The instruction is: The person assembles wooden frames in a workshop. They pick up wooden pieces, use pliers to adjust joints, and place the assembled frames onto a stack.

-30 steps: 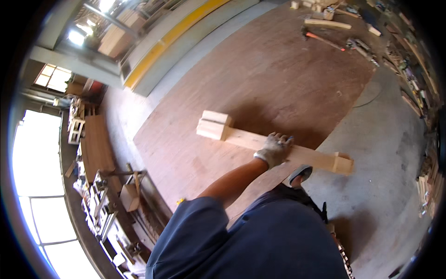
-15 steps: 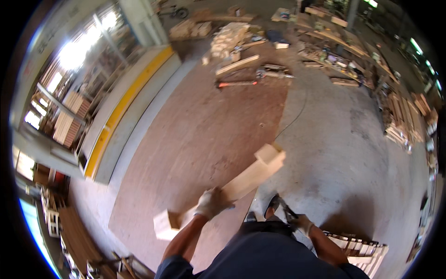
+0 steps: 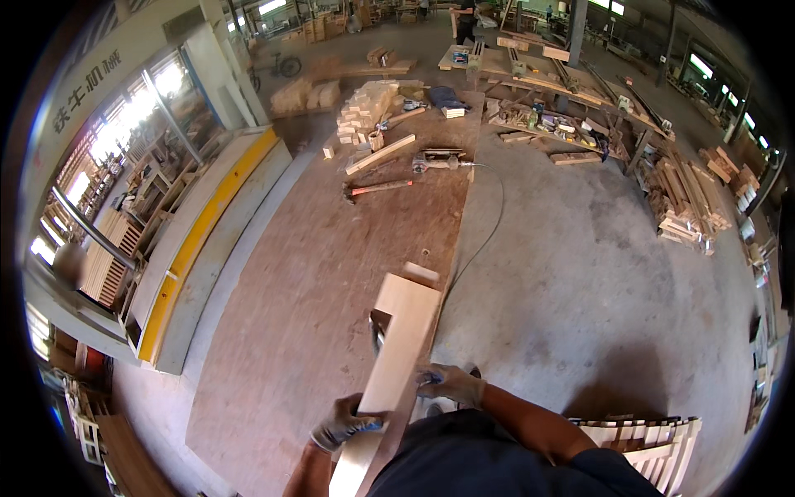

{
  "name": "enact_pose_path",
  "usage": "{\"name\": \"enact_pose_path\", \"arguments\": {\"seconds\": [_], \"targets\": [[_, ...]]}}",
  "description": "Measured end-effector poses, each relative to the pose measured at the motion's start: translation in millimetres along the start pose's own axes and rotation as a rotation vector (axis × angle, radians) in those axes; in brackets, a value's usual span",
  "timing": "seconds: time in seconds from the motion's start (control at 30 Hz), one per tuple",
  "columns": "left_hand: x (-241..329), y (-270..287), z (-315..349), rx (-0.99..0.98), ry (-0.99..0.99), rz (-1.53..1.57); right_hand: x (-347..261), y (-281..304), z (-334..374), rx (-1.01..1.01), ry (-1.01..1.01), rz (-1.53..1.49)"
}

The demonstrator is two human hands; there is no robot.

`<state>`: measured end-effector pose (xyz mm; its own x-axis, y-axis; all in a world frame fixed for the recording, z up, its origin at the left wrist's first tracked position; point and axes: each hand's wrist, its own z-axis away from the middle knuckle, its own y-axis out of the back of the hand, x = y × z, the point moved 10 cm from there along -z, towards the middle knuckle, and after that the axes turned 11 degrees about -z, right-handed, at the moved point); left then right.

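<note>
A long pale wooden piece [image 3: 383,373] with a short block at its far end slants up in front of me. My left hand [image 3: 346,422], in a grey glove, is closed around its near part. On the wood's right side, my gloved right hand [image 3: 451,385] has its fingers curled. What they hold is mostly hidden behind the wood. A dark curved metal part [image 3: 375,330] shows past the wood's left edge; I cannot tell whether it belongs to a tool in that hand.
Brown boarding [image 3: 315,315] covers the floor ahead. On it lie an orange-handled hammer [image 3: 381,188], a corded power tool [image 3: 439,161] and stacked wooden blocks [image 3: 364,108]. A machine with a yellow edge [image 3: 207,240] stands left. Workbenches [image 3: 538,70] and timber [image 3: 683,195] are right.
The wooden piece has swung from lying crosswise to pointing away from me. My right hand, earlier low at the right with a dark tool, has come up beside the wood. My left hand keeps its grip.
</note>
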<state>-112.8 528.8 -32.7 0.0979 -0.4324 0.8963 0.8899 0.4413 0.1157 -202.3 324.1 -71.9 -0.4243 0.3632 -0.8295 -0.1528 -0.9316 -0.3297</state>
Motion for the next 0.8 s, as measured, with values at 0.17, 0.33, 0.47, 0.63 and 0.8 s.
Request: {"name": "enact_pose_path", "arguments": {"seconds": [0.17, 0.33, 0.47, 0.63, 0.8], "targets": [[-22.0, -73.2, -21.0, -0.269, 0.089, 0.018, 5.1, 32.8, 57.3, -0.059, 0.167, -0.636], [-66.7, -136.7, -55.6, -0.416, 0.081, -0.007, 46.2, 72.9, 116.2, 0.068, 0.144, -0.649], [-86.6, -174.4, -72.4, -0.506, 0.093, -0.277, 87.2, 111.1, 163.5, 0.406, -0.057, -0.396], [-33.5, -242.2, -77.7, -0.693, 0.132, -0.620, -18.9, 92.4, 268.1, 0.711, 0.427, 0.920], [-76.9, -335.3, -95.5, -0.762, -0.013, -1.016, 24.8, 94.4, 296.8, 0.532, 0.342, 1.339]]}}
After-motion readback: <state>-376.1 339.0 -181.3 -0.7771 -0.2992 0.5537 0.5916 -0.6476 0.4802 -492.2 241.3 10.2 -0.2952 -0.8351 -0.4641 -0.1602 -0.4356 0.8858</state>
